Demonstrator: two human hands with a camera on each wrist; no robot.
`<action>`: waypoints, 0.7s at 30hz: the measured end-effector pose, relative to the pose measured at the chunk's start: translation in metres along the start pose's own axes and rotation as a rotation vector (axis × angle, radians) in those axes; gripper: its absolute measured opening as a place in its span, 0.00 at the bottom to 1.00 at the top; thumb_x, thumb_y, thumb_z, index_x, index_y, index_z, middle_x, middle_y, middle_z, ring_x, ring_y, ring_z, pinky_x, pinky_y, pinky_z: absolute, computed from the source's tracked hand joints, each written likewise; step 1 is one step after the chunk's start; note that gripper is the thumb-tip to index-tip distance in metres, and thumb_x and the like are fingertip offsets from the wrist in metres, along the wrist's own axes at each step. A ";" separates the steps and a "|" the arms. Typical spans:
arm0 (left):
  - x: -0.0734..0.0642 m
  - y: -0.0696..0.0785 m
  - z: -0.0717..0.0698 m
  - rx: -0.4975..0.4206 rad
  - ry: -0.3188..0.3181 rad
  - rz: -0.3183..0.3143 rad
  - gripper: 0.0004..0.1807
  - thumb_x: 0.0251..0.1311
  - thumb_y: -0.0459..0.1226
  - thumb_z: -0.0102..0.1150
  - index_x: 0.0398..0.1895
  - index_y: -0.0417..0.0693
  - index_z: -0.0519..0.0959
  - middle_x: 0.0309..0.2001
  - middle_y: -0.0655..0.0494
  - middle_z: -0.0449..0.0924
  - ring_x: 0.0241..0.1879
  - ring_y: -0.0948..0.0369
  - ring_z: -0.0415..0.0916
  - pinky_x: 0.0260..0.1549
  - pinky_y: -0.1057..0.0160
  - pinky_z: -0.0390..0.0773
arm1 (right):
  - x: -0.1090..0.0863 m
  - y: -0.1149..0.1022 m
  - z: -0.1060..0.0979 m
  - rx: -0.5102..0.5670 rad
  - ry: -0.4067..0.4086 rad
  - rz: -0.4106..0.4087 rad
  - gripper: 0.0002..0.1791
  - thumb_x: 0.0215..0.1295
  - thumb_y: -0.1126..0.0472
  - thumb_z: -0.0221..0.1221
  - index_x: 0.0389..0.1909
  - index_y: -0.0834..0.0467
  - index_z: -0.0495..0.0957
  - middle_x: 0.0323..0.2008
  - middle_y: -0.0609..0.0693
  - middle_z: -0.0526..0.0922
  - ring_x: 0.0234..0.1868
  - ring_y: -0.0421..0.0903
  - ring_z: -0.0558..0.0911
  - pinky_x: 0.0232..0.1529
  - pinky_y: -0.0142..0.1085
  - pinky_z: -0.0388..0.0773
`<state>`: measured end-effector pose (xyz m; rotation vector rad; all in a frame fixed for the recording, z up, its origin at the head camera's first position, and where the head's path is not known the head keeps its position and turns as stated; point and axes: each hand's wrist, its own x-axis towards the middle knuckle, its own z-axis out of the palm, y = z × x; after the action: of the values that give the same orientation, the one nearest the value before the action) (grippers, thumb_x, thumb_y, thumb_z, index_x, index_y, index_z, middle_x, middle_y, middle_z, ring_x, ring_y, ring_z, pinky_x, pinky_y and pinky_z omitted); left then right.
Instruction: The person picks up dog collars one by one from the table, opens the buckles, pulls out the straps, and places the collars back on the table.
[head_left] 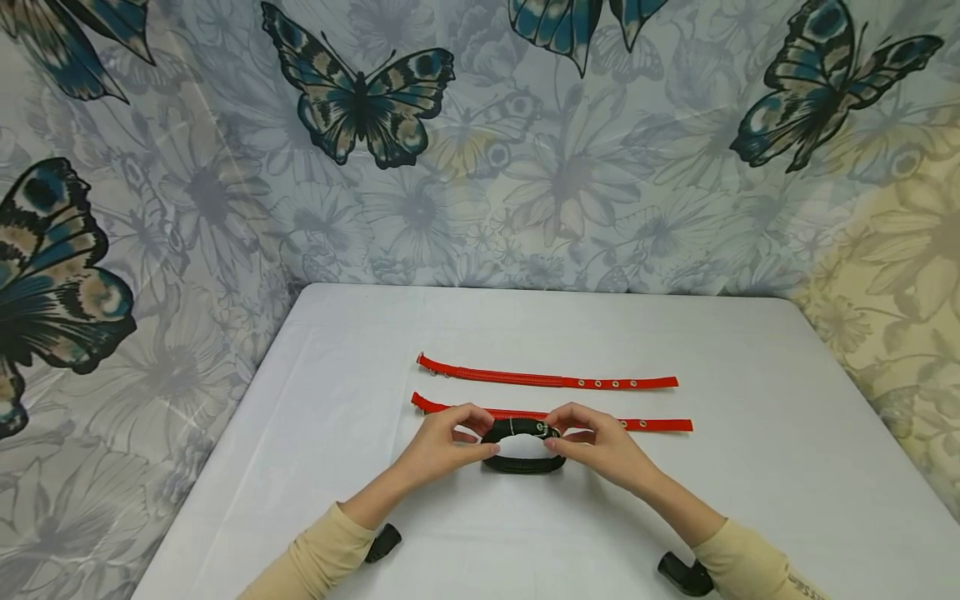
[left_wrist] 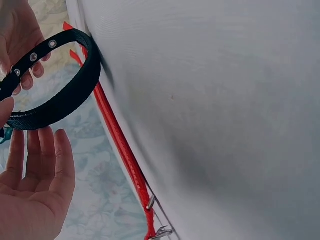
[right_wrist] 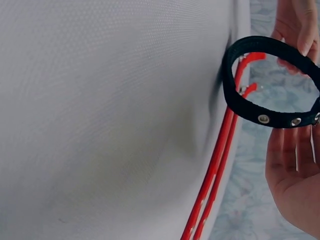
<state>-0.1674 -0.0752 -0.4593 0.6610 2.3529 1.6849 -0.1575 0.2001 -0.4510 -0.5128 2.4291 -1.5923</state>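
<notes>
Both hands hold a dark collar [head_left: 523, 467], bent round into a loop just above the table. The left hand [head_left: 450, 442] pinches its left side between thumb and fingers. At the right side, near the metal-ringed holes and buckle, the right hand [head_left: 596, 440] pinches the band. In the right wrist view the collar [right_wrist: 241, 106] shows several silver eyelets. Behind the hands, a red collar [head_left: 656, 425] lies stretched out, partly hidden by them and the dark collar. Farther back and roughly parallel lies another red collar [head_left: 510, 377], with eyelets toward its right end.
A white-covered table [head_left: 360, 333] lies beneath everything. Its far edge meets a patterned backdrop [head_left: 480, 225] with butterflies and flowers. Black devices [head_left: 384, 543] sit at both wrists, by the beige sleeves [head_left: 318, 554]. Metal fittings [left_wrist: 161, 232] are on the red collars' ends.
</notes>
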 end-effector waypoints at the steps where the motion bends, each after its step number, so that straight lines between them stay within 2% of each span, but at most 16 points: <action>1: 0.000 0.001 0.000 0.005 0.001 0.007 0.16 0.54 0.38 0.72 0.45 0.48 0.81 0.41 0.58 0.82 0.42 0.59 0.79 0.46 0.59 0.81 | 0.000 0.000 0.000 0.000 0.000 -0.001 0.13 0.61 0.54 0.67 0.45 0.51 0.80 0.42 0.48 0.81 0.46 0.48 0.78 0.48 0.36 0.80; 7: 0.006 0.007 0.002 0.073 -0.004 0.083 0.17 0.54 0.41 0.72 0.48 0.56 0.81 0.42 0.65 0.81 0.43 0.64 0.78 0.45 0.61 0.80 | 0.000 -0.002 -0.001 -0.012 -0.008 -0.025 0.12 0.61 0.54 0.67 0.44 0.52 0.80 0.41 0.47 0.82 0.45 0.47 0.80 0.50 0.38 0.79; 11: 0.009 0.011 0.003 0.113 -0.020 0.132 0.17 0.54 0.41 0.72 0.48 0.56 0.82 0.42 0.68 0.81 0.43 0.67 0.78 0.44 0.63 0.80 | 0.000 -0.002 0.000 -0.012 -0.018 -0.038 0.12 0.62 0.55 0.67 0.44 0.52 0.80 0.41 0.46 0.82 0.44 0.46 0.80 0.50 0.39 0.78; 16: 0.009 0.013 0.006 0.129 -0.031 0.143 0.14 0.55 0.39 0.71 0.46 0.53 0.83 0.41 0.68 0.81 0.41 0.67 0.78 0.42 0.64 0.80 | -0.002 -0.005 0.000 -0.017 -0.023 -0.042 0.12 0.61 0.56 0.67 0.44 0.52 0.79 0.41 0.46 0.81 0.45 0.44 0.79 0.50 0.39 0.78; 21: 0.009 0.014 0.008 0.130 -0.036 0.141 0.14 0.55 0.38 0.71 0.45 0.51 0.83 0.40 0.67 0.81 0.41 0.67 0.77 0.42 0.65 0.80 | -0.002 -0.010 0.001 -0.085 0.005 -0.111 0.15 0.59 0.54 0.69 0.47 0.49 0.80 0.43 0.42 0.81 0.46 0.42 0.79 0.50 0.42 0.79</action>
<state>-0.1689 -0.0608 -0.4476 0.8923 2.4592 1.5677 -0.1539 0.1964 -0.4418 -0.6697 2.5218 -1.5382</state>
